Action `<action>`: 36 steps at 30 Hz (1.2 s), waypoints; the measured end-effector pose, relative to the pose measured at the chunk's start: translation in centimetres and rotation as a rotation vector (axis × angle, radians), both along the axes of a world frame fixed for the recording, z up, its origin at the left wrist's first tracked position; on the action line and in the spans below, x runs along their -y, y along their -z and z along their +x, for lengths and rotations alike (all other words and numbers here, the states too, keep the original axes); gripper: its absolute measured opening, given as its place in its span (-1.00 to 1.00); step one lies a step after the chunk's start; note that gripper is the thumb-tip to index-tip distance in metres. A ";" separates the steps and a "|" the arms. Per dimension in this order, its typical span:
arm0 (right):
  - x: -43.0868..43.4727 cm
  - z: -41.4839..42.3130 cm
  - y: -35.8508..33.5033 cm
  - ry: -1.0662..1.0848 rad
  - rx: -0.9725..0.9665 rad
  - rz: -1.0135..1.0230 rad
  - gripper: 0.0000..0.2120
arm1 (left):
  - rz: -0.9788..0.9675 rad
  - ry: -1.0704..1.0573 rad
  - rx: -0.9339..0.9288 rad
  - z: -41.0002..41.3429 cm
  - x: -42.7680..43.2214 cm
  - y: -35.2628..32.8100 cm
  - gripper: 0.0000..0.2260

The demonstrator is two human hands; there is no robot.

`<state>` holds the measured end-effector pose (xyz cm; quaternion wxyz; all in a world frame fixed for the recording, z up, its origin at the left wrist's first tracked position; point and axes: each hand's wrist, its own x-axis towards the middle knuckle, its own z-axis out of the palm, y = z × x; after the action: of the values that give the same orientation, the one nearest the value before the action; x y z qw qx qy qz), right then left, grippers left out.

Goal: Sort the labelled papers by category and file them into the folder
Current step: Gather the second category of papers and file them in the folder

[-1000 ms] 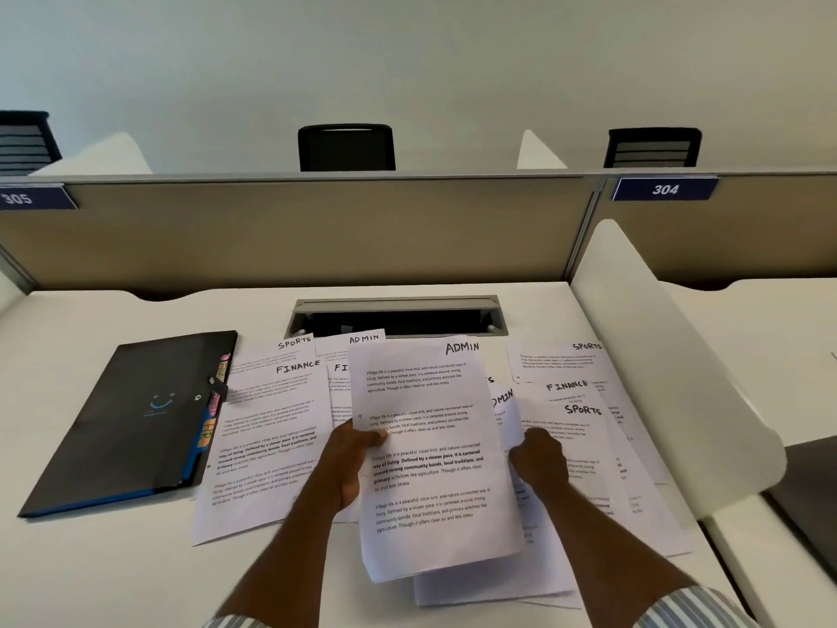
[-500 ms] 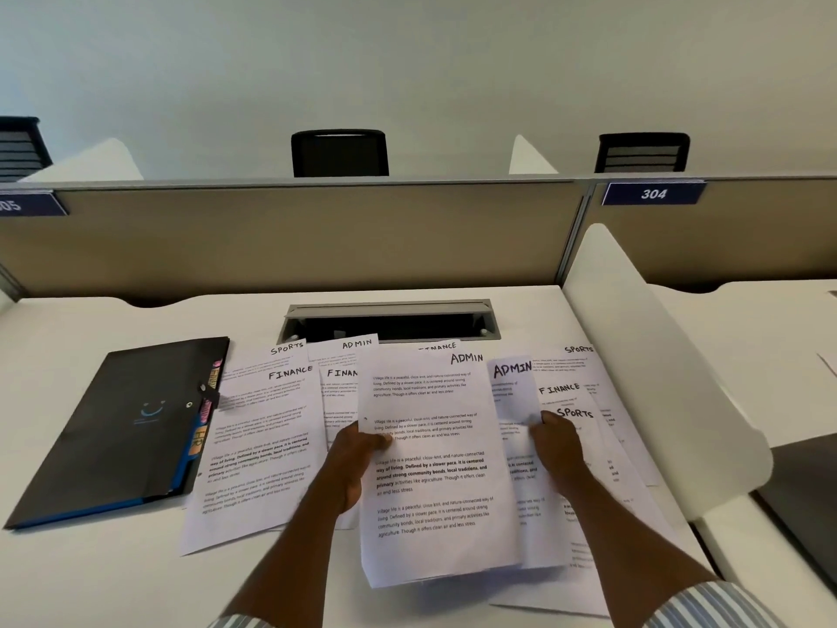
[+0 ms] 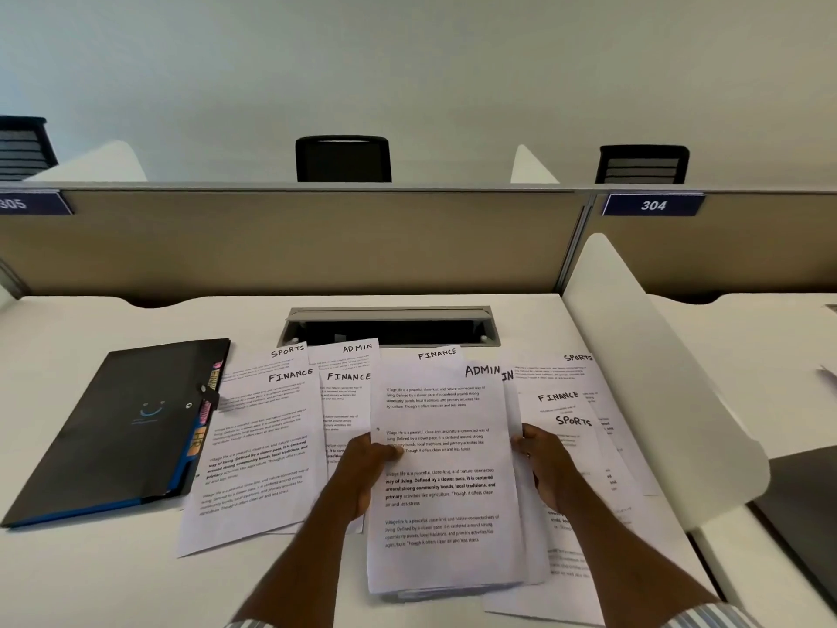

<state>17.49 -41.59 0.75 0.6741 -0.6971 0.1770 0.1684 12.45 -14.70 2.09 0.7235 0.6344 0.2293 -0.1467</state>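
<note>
our left hand [image 3: 362, 473] and right hand [image 3: 550, 469] clasp the side edges of white printed sheets [image 3: 444, 505] headed "admin" over the white desk [image 3: 90, 573], near centre; "finance" pages [image 3: 253, 446] and "sports" pages [image 3: 575, 421] fan around, black plastic folder [image 3: 113, 428], tabbed "hr", lies left.

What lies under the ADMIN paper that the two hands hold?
Under the ADMIN paper, a second sheet peeks out at the right; only the letters IN of its label show. More sheet edges show below. The rest is covered.
</note>
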 end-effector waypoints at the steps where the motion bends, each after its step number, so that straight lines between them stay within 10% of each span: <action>1: -0.2 0.0 0.2 -0.005 0.011 0.021 -0.80 | -0.005 -0.004 -0.003 0.0 0.0 0.0 -0.75; 17: -1.5 0.3 0.7 -0.272 -0.002 0.233 -0.44 | -0.134 -0.038 0.046 -0.3 -0.3 0.0 -0.49; 36: -3.3 0.3 0.5 -0.263 -0.065 0.274 -0.64 | -0.160 -0.037 -0.009 -0.8 -2.1 -0.5 -0.60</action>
<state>17.81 -38.26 0.29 0.7288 -0.6101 0.0815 0.3001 11.70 -12.60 2.62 0.7735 0.5693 0.2319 -0.1540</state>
